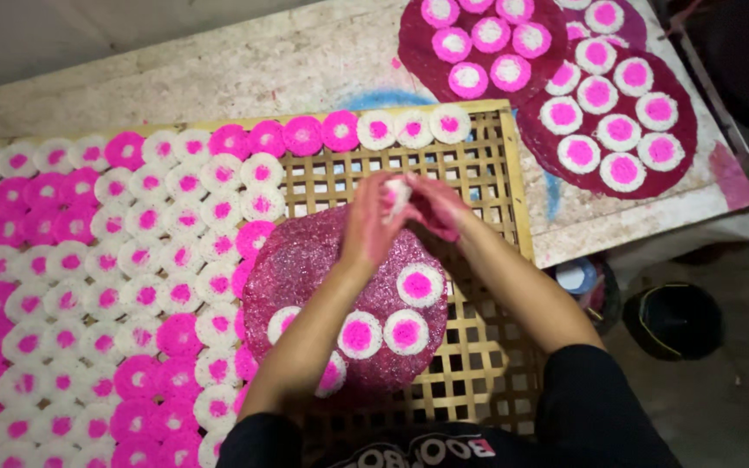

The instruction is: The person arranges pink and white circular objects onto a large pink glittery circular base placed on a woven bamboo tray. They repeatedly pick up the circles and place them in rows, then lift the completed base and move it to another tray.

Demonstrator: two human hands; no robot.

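Pink-and-white disc (398,196), centre frame: I see my left hand (367,227) and right hand (438,208) pressed together around it, fingers closed on its edges. Below them, dark pink round tray (305,260) carrying similar discs, resting on wooden lattice rack (487,217). Left half of frame: discs in rows (88,260). Upper right: two more loaded trays (608,113) on the table (262,69).

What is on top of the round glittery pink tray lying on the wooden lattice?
The tray carries white discs with pink centres. The forearms cover part of it, so the full count stays hidden.
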